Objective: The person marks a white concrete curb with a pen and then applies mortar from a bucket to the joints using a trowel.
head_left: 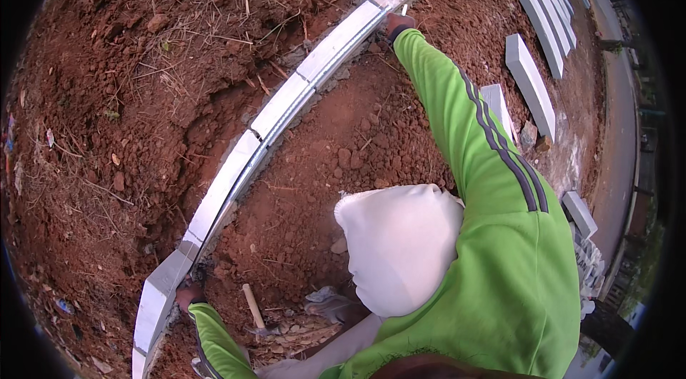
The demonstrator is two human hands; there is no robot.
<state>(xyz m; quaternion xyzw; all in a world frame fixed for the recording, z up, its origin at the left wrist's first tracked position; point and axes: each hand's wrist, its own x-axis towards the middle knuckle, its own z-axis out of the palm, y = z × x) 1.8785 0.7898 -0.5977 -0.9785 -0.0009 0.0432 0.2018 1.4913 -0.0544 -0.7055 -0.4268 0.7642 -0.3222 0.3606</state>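
Two hands on a curved kerb line

Two hands rest against the row of white kerb blocks (282, 104) set in red soil (143, 71). The left hand (187, 297) touches the row's near end; whether it grips, I cannot tell. The right hand (397, 22), arm outstretched, is closed around a small pale object at the row's far part. A wooden-handled tool (253, 306) lies just beside the left hand.
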